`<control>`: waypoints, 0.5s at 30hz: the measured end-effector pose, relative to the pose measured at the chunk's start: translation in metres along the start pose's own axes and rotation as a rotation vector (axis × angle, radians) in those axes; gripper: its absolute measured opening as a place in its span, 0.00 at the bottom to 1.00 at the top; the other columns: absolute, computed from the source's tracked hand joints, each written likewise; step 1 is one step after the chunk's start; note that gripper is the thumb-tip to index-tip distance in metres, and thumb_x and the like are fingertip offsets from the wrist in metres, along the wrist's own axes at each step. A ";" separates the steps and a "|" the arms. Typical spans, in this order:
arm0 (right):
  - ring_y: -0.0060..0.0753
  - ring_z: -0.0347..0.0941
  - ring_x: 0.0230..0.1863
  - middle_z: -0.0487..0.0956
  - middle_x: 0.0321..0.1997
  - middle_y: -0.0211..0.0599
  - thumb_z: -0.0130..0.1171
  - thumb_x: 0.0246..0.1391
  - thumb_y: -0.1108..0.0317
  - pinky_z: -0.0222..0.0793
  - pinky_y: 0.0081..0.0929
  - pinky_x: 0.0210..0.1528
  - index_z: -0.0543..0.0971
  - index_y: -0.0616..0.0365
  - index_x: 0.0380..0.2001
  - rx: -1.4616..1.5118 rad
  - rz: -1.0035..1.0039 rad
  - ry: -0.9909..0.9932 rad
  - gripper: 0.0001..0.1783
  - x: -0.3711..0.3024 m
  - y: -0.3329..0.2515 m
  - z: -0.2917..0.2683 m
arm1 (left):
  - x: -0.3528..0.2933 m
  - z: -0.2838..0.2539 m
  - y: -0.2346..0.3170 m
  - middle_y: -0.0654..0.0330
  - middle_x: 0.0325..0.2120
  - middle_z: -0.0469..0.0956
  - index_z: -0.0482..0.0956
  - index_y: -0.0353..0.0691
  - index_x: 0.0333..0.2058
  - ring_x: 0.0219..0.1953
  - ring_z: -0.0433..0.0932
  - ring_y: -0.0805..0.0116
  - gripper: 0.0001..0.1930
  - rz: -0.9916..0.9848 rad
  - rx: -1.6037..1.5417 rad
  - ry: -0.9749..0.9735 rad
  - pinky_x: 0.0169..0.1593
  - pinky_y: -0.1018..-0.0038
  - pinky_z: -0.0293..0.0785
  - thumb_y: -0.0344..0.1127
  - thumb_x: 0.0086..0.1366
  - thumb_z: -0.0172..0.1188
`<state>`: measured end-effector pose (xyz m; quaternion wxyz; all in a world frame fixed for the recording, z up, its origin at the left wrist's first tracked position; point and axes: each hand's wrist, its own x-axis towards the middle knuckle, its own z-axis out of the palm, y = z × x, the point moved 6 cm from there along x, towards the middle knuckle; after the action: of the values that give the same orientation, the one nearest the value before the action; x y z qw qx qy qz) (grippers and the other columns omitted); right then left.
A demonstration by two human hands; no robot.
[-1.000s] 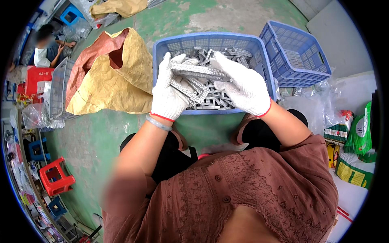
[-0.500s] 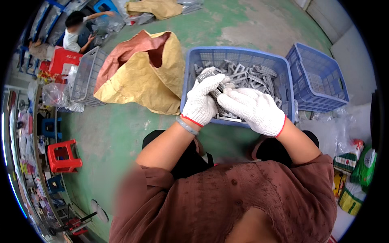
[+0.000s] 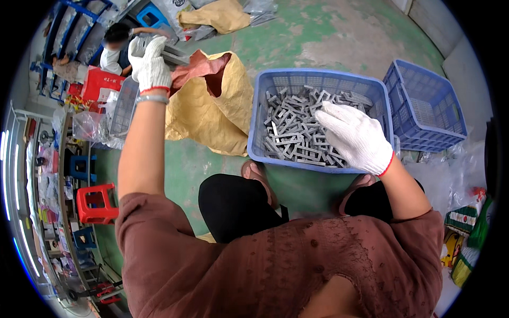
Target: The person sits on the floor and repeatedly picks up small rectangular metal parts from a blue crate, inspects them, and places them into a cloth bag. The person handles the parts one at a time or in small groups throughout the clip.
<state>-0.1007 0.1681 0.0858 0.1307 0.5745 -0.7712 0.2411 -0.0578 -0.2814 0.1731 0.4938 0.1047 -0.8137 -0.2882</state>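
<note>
Hollow grey frames (image 3: 290,140) lie jumbled, right hand (image 3: 359,135) open, seemingly empty, left hand (image 3: 150,69), its grip unclear.

The green floor (image 3: 185,170), worn to grey in patches, carried a blue basket (image 3: 328,77). A yellow sack (image 3: 228,124) with a reddish lining stood just left of it, and more blue crating (image 3: 432,142) stood close on its right. A red stool (image 3: 98,212) stood further left.
</note>
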 end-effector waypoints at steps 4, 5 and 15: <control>0.50 0.76 0.54 0.77 0.58 0.42 0.60 0.52 0.68 0.75 0.40 0.51 0.74 0.45 0.58 0.040 0.070 -0.126 0.27 -0.003 0.017 0.009 | 0.009 0.011 -0.087 0.61 0.37 0.78 0.66 0.38 0.57 0.34 0.78 0.65 0.34 -0.332 -0.221 0.181 0.39 0.69 0.77 0.31 0.52 0.70; 0.50 0.75 0.54 0.77 0.58 0.42 0.59 0.54 0.67 0.75 0.41 0.52 0.74 0.45 0.59 0.043 0.107 -0.161 0.27 -0.009 0.029 0.012 | -0.002 0.027 -0.097 0.62 0.35 0.78 0.71 0.37 0.50 0.33 0.78 0.66 0.25 -0.390 -0.225 0.097 0.37 0.69 0.76 0.32 0.53 0.68; 0.49 0.71 0.61 0.75 0.61 0.42 0.52 0.57 0.56 0.68 0.41 0.62 0.72 0.43 0.62 0.008 0.423 -0.426 0.28 -0.050 0.125 0.061 | -0.134 0.030 -0.118 0.60 0.33 0.81 0.83 0.32 0.37 0.39 0.77 0.69 0.10 -0.898 -0.097 -0.752 0.47 0.73 0.72 0.31 0.60 0.60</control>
<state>-0.1995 0.2056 -0.0175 -0.0892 0.4390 -0.8830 0.1401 -0.0314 -0.3057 -0.0047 0.0052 0.3072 -0.7948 -0.5233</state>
